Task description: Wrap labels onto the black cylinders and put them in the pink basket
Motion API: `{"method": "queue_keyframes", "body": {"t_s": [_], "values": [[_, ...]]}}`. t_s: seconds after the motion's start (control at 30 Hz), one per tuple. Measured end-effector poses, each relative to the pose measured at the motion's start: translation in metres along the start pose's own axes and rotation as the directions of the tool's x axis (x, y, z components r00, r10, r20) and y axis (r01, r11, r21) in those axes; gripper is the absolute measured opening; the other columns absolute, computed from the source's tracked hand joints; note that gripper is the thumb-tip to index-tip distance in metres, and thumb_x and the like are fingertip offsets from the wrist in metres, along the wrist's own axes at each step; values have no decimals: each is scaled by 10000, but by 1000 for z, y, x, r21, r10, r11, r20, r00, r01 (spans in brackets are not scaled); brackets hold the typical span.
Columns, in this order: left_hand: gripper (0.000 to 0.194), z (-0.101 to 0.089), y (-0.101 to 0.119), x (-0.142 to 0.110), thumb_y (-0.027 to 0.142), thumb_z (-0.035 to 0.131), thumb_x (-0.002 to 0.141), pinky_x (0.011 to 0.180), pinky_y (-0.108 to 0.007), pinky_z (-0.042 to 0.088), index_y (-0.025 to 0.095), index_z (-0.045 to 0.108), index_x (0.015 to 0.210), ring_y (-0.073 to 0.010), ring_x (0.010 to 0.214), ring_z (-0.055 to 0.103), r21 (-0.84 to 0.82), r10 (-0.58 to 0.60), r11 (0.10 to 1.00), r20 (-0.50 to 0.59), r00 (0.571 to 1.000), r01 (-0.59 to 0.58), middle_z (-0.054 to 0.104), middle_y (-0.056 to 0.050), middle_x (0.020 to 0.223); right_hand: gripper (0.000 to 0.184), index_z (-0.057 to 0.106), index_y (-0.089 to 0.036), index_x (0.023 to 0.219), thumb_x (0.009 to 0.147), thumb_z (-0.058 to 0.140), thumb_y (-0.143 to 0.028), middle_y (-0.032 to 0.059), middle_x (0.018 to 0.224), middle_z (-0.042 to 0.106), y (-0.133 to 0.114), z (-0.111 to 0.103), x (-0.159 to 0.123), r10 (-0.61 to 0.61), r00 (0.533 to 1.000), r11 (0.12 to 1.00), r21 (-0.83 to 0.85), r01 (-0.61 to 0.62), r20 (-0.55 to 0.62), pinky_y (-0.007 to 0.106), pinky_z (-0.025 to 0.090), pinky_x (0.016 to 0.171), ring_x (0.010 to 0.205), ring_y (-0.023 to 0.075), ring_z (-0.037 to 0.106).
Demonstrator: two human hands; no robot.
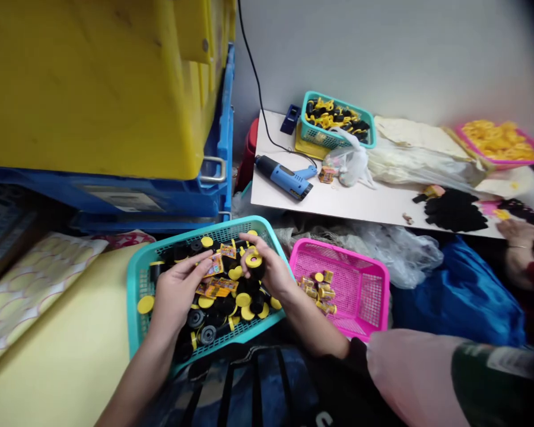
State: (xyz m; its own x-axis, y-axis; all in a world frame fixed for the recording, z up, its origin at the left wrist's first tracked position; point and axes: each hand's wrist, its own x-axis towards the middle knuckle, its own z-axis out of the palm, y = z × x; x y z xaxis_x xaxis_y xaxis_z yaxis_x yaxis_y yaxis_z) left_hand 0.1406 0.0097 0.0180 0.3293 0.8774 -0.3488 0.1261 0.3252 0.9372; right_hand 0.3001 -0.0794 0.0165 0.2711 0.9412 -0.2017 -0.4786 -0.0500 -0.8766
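A turquoise plastic basket [136, 332] rests at my lap, filled with black cylinders that have yellow caps. Over its left half, my left hand [180, 284] pinches a small orange printed label [214, 265] between thumb and fingers. My right hand [269, 267] is wrapped round a black cylinder with a yellow ring-shaped top [253, 261], just right of that label. More orange labels [220, 287] lie on the cylinders beneath my hands. To the right, a pink basket [374, 296] contains several cylinders wrapped in orange labels [323, 287].
A blue heat gun [285, 178] lies on the white table [329, 207], its cord running up the wall. Behind it stands another turquoise basket [338, 139] of black and yellow parts. Yellow and blue crates [115, 89] rise at left. A co-worker's hand [518, 234] is at far right.
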Motion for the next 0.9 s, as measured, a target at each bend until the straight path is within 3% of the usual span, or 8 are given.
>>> {"method": "queue_keyframes", "body": {"t_s": [0.13, 0.23, 0.33, 0.4, 0.47, 0.63, 0.77, 0.9], "values": [[553, 2, 4, -2, 384, 836, 587, 689, -240, 579, 223, 698, 1098, -185, 788, 709, -15, 16, 1000, 48, 999, -15, 761, -39, 885, 438, 476, -151, 1143, 714, 456, -240, -23, 636, 529, 6, 0, 4, -26, 1000, 1000, 1, 26, -8, 255, 367, 589, 569, 127, 453], [413, 1, 4, -1, 376, 833, 580, 588, -224, 580, 210, 746, 947, -172, 664, 697, 56, -1, 998, 59, 998, -3, 761, -37, 817, 369, 502, -160, 1050, 688, 449, -208, -25, 630, 517, 7, -1, 7, -72, 995, 997, 27, 74, -68, 242, 359, 586, 565, 116, 444], [318, 1, 5, 0, 373, 823, 585, 507, -223, 565, 210, 761, 850, -155, 553, 663, 82, -15, 997, 37, 999, 12, 756, -25, 751, 358, 527, -162, 1041, 702, 502, -273, -8, 719, 543, 1, -1, 6, -1, 998, 984, 177, 11, -55, 242, 386, 630, 635, 119, 494], [284, 2, 6, -2, 363, 816, 597, 548, -235, 575, 206, 763, 829, -170, 602, 682, 83, 3, 997, 38, 999, -6, 759, -26, 757, 419, 543, -170, 1070, 678, 539, -317, 9, 809, 575, -7, -1, 2, 71, 997, 951, 300, -71, 10, 258, 420, 674, 725, 141, 540], [258, 3, 7, -5, 358, 800, 625, 654, -259, 588, 196, 763, 822, -189, 703, 705, 60, 29, 998, 51, 998, -32, 764, -36, 800, 459, 556, -184, 1101, 659, 583, -306, 22, 891, 611, -15, -2, -4, 96, 994, 945, 309, -107, 52, 287, 451, 758, 818, 164, 574], [203, 6, 6, -8, 349, 773, 679, 873, -317, 544, 185, 761, 797, -218, 947, 690, -78, 142, 987, 65, 988, -137, 746, -77, 1018, 386, 609, -198, 1082, 750, 714, -364, 36, 933, 658, -29, -11, -9, 36, 996, 999, 28, -34, -77, 300, 468, 838, 854, 168, 623], [177, 11, 6, -14, 348, 781, 685, 887, -315, 529, 194, 759, 771, -224, 1020, 664, -194, 103, 977, 89, 991, -84, 717, -79, 1110, 440, 610, -230, 1048, 665, 796, -343, 20, 838, 661, -38, -7, -12, -1, 995, 996, 86, 10, -98, 303, 505, 769, 769, 163, 633], [220, 18, 6, -19, 355, 787, 690, 862, -306, 525, 188, 764, 831, -216, 973, 673, -218, 62, 975, 91, 994, -41, 738, -80, 1032, 407, 632, -224, 1044, 715, 758, -427, 31, 842, 647, -34, 3, -16, -27, 999, 985, 170, 33, -33, 287, 516, 769, 763, 142, 617]]}}
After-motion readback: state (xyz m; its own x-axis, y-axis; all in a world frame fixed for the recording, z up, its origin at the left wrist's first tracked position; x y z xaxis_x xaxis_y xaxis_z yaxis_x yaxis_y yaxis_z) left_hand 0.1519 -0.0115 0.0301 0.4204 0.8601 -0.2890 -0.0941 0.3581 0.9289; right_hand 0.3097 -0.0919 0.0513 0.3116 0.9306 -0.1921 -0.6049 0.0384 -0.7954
